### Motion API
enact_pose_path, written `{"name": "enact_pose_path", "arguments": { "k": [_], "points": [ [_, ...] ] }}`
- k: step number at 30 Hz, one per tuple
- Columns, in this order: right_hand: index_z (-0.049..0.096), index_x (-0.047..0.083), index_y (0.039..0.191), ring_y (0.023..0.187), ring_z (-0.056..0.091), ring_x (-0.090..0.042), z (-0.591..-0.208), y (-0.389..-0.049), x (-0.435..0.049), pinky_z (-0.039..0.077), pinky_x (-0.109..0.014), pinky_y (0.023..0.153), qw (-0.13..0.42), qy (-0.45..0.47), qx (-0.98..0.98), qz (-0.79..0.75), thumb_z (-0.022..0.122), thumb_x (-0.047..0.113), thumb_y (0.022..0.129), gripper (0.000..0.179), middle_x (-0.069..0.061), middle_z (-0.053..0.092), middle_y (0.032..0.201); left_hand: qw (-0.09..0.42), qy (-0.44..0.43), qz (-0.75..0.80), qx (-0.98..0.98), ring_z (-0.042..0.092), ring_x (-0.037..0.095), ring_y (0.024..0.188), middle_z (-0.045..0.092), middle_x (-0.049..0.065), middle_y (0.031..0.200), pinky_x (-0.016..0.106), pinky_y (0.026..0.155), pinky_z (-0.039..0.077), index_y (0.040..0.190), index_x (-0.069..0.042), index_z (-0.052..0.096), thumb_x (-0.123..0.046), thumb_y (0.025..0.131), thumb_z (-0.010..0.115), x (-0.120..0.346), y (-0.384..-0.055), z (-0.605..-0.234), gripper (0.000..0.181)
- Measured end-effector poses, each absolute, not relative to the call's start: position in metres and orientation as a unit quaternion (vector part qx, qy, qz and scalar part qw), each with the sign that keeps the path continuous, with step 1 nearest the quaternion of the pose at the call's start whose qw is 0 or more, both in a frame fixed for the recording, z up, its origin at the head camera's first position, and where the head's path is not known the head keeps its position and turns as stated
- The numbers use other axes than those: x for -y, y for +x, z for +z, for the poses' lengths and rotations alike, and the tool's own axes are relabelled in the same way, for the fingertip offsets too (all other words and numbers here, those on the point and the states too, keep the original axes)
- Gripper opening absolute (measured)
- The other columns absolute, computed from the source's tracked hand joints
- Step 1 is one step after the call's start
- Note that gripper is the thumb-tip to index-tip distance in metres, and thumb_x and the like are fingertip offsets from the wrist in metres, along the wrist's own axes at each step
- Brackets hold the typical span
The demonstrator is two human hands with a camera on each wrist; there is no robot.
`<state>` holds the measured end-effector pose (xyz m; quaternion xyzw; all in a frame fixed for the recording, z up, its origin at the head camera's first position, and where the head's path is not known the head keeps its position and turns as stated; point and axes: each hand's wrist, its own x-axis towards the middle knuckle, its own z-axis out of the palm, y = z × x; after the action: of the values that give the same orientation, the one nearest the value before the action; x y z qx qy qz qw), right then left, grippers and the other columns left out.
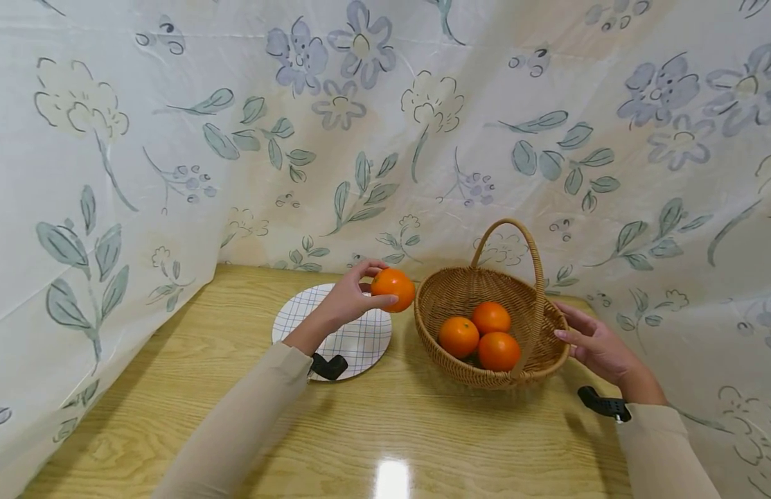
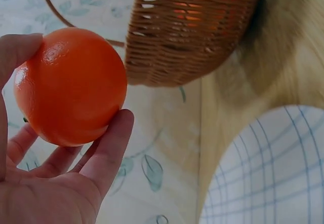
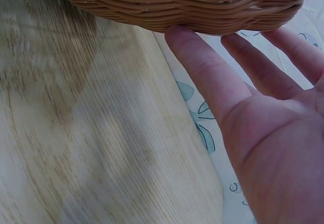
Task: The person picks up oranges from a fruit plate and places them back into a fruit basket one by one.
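My left hand (image 1: 355, 294) grips an orange (image 1: 393, 290) between thumb and fingers, raised over the far right part of a white plate (image 1: 360, 346) with blue grid lines. The left wrist view shows that orange (image 2: 71, 87) close up, with fingers cupped under it. Just right of it stands a wicker basket (image 1: 447, 364) with a tall arched handle. Three oranges lie inside, one of them at the front right (image 1: 499, 351). At the basket's right side, my right hand (image 1: 600, 348) holds the rim, thumb over it; in the right wrist view its fingertips meet the woven wall (image 3: 192, 6).
Plate and basket stand on a light wood table (image 1: 360, 430). A floral curtain (image 1: 360, 173) hangs behind the table and along both sides. Black wrist devices, such as the left one (image 1: 329, 367), sit at both sleeve cuffs.
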<state>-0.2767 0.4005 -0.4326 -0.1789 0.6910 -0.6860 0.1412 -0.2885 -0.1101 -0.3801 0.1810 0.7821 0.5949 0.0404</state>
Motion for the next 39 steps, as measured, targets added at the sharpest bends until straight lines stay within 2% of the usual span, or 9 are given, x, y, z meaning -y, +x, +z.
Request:
{"name": "enact_pose_path", "arguments": {
  "k": [14,19,25,30,33,39],
  "points": [
    [0.021,0.010,0.164,0.123,0.062,-0.005,-0.430,-0.276,-0.398,0.060,-0.031,0.092,0.135,-0.178,-0.698,-0.681,0.048,-0.003,0.105,0.066,0.012,0.049,0.145,0.022,0.199,0.605,-0.771,0.065,0.030,0.108,0.059,0.008,0.134,0.041,0.087,0.056,0.131,-0.027,0.058,-0.030,0.085,0.083,0.082,-0.301,-0.363,0.052],
    [0.022,0.011,0.164,0.123,0.061,-0.003,-0.429,-0.276,-0.398,0.059,-0.030,0.092,0.133,-0.170,-0.703,-0.678,0.049,-0.003,0.105,0.067,0.013,0.049,0.145,0.033,0.200,0.624,-0.754,0.064,0.029,0.109,0.058,0.009,0.133,0.039,0.087,0.057,0.132,-0.026,0.058,-0.027,0.085,0.084,0.072,-0.306,-0.362,0.053],
    [0.020,0.010,0.164,0.123,0.061,-0.002,-0.431,-0.276,-0.398,0.059,-0.030,0.092,0.132,-0.162,-0.708,-0.675,0.049,-0.002,0.105,0.067,0.014,0.047,0.145,0.054,0.206,0.646,-0.733,0.064,0.030,0.111,0.055,0.011,0.136,0.048,0.092,0.059,0.136,-0.025,0.056,-0.025,0.086,0.083,0.060,-0.309,-0.361,0.056],
    [0.021,0.010,0.164,0.122,0.061,-0.002,-0.431,-0.277,-0.398,0.060,-0.030,0.092,0.129,-0.162,-0.711,-0.672,0.050,-0.001,0.105,0.067,0.015,0.047,0.144,0.065,0.211,0.647,-0.730,0.063,0.030,0.113,0.052,0.011,0.139,0.043,0.091,0.059,0.145,-0.021,0.053,-0.027,0.088,0.081,0.053,-0.311,-0.361,0.064],
    [0.021,0.010,0.164,0.121,0.061,-0.001,-0.431,-0.277,-0.398,0.060,-0.030,0.092,0.128,-0.161,-0.714,-0.670,0.050,-0.001,0.105,0.067,0.015,0.047,0.144,0.072,0.214,0.648,-0.727,0.063,0.030,0.115,0.051,0.011,0.140,0.044,0.093,0.059,0.149,-0.020,0.051,-0.027,0.088,0.081,0.048,-0.315,-0.363,0.068],
    [0.025,0.014,0.163,0.121,0.061,0.000,-0.430,-0.278,-0.398,0.060,-0.029,0.091,0.126,-0.155,-0.721,-0.663,0.051,0.000,0.105,0.065,0.017,0.048,0.143,0.070,0.210,0.647,-0.730,0.063,0.029,0.115,0.052,0.011,0.141,0.050,0.096,0.058,0.145,-0.023,0.055,-0.027,0.087,0.082,0.035,-0.319,-0.362,0.065]
  ]
}}
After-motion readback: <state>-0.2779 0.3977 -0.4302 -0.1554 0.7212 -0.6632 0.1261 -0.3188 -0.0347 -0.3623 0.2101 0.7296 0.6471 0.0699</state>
